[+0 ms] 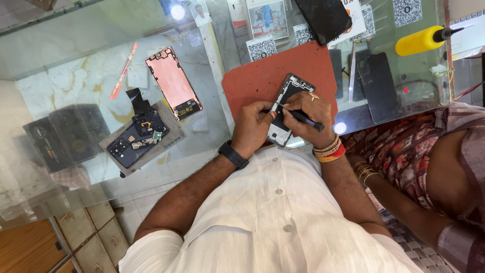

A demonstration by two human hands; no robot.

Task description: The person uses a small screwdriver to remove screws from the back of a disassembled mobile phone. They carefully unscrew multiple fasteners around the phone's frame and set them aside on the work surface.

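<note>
Screwdriver (303, 117) sits pinched in my right hand (308, 117), tip on the opened phone (286, 108) that my left hand (252, 129) clasps against the red mat (262, 76).

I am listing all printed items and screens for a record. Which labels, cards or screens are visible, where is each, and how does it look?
Square code cards: white with black patterns, under the glass behind the red mat.
Photo card: rectangular, pale, top centre.
Dark phone: black screen, top edge.
Dark phone: black, right of mat.
Detached display panel: copper-pink back, left on glass.
</note>
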